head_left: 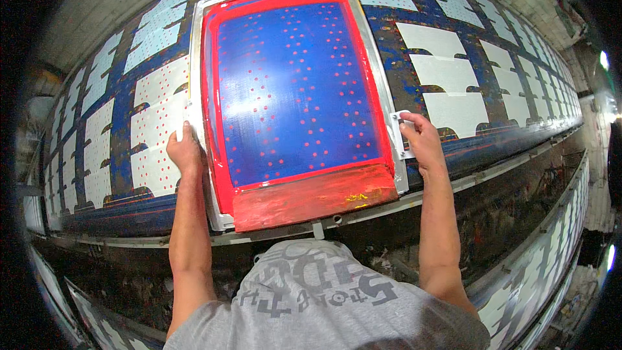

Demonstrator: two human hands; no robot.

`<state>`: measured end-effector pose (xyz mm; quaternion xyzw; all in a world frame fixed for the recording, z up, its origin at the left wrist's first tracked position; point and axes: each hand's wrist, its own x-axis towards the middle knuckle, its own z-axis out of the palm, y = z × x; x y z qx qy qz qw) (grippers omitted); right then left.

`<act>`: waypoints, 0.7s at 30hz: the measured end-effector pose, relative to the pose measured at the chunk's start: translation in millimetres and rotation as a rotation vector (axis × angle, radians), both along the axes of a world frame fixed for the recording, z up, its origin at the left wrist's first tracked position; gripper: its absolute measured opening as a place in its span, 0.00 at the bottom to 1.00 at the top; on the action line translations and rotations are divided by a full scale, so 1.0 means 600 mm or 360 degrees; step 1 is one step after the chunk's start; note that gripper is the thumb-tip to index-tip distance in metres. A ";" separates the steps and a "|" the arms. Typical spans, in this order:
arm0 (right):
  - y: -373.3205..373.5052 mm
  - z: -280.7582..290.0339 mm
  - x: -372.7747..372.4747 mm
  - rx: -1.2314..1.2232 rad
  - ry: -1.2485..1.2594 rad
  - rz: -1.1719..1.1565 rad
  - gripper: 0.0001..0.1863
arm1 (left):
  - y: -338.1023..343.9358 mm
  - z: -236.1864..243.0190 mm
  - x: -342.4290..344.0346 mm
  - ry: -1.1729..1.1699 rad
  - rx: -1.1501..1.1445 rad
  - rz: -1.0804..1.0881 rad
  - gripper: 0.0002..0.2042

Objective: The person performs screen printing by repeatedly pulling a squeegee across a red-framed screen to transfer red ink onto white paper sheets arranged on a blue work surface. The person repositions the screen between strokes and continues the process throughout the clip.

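Dotted sheets (152, 126): to your left, pale sheets with red dots lie in rows on a long, paint-stained table (120, 149); the nearest is partly hidden by your hand and frame.
Left hand (185, 150): closed around the white left handle (181, 116) on the frame's left side, thumb uppermost, seemingly to steady that edge.
Frame (196, 58): the metal frame is straight ahead of you on the table, between dotted sheets and plain ones. It hides whatever is under it; whether it touches the table, you cannot tell from here.
Blue mesh (295, 100): it fills the frame, red-dotted and bordered in wet-looking red, with a glare patch left of centre.
Red board (317, 198): a paint-smeared board crosses the frame's near end, covering that strip, perhaps parked there to leave the dots clear. Neither hand touches it.
Right hand (424, 142): thumb and fingers closed on the white right handle (406, 136), opposite your left, likely so the frame stays level and square.
Plain sheets (446, 76): just right of the frame, near-row sheets show no dots.
Rail (483, 172): it runs along the table's near edge, between you and the sheets.
Second table (518, 304): behind your right arm, bearing more pale sheets.
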<state>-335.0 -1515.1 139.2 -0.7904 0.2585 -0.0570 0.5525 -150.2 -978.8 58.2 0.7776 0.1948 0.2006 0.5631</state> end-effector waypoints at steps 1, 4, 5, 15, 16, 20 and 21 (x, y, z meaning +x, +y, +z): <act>-0.012 -0.002 -0.005 0.0022 0.0008 -0.0003 0.18 | -0.011 0.001 -0.001 0.0003 0.0029 0.0005 0.12; -0.036 -0.003 -0.017 0.0102 0.0007 0.0006 0.19 | -0.038 -0.002 -0.004 -0.0052 0.0122 0.0013 0.13; -0.041 -0.001 -0.020 0.0114 0.0010 0.0017 0.19 | -0.043 -0.001 -0.004 -0.0034 0.0139 0.0020 0.13; -0.052 0.000 -0.036 0.0192 -0.0003 0.0115 0.18 | -0.051 -0.031 -0.012 -0.0062 -0.0001 -0.0024 0.13; -0.046 -0.003 -0.033 0.0114 0.0132 0.0097 0.22 | -0.049 -0.036 -0.013 -0.0011 0.0084 -0.0017 0.13; 0.034 -0.009 -0.073 -0.1571 -0.0171 0.0485 0.31 | -0.047 -0.039 -0.011 0.0089 0.0364 0.0018 0.15; 0.062 -0.008 -0.088 -0.1445 -0.0271 0.0674 0.31 | -0.050 -0.038 -0.012 0.0129 0.0385 0.0059 0.16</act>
